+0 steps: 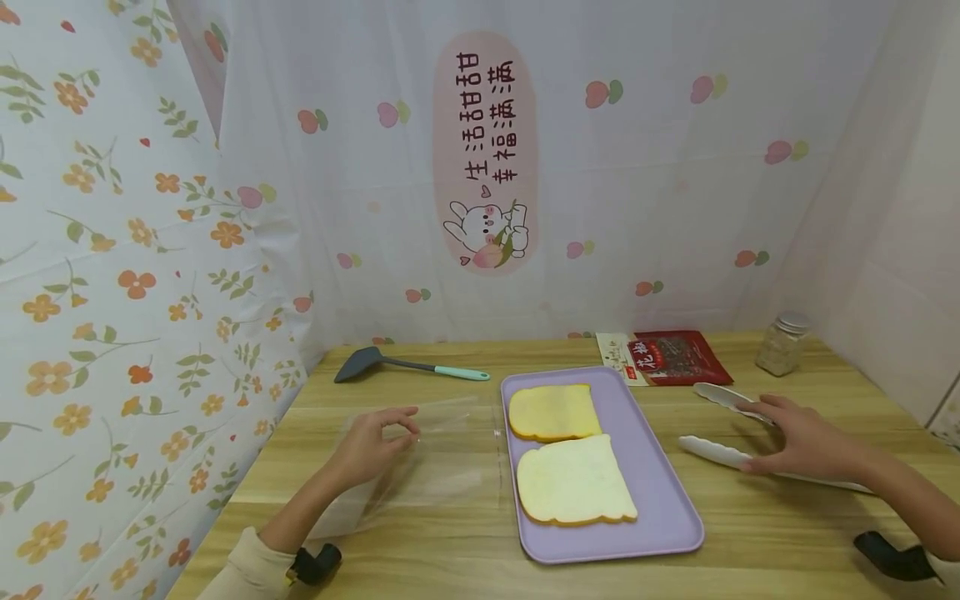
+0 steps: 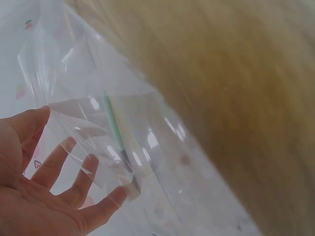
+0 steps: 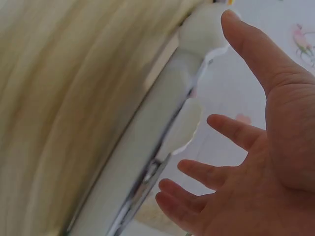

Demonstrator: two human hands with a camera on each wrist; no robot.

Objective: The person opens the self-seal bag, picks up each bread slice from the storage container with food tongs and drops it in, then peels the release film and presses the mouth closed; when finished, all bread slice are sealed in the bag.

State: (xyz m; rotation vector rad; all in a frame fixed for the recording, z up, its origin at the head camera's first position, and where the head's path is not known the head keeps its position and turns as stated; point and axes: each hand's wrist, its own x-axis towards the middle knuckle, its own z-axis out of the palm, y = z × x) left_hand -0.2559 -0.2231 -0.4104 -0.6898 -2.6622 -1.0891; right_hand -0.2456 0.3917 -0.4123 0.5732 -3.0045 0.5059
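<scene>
A clear plastic bag (image 1: 450, 467) lies on the table, left of a lilac tray. My left hand (image 1: 375, 446) is over it. In the left wrist view the fingers (image 2: 78, 189) are spread at the film, and a turquoise handle shows through it. Whether they touch the film I cannot tell. My right hand (image 1: 798, 437) is spread over white-tipped tongs (image 1: 712, 451), whose two arms stand apart. The right wrist view has the tongs (image 3: 147, 132) beside the fingers, with nothing gripped. Two bread slices, a yellowish one (image 1: 555, 412) and a whiter one (image 1: 573, 482), lie on the tray (image 1: 660, 508).
Behind the bag lies a spatula (image 1: 408, 364) with a dark blade and turquoise handle. A red spice packet (image 1: 678, 358) sits at the back, past the tray. To its right stands a glass jar (image 1: 782, 346) with a metal lid. Patterned curtains (image 1: 360, 208) border the table.
</scene>
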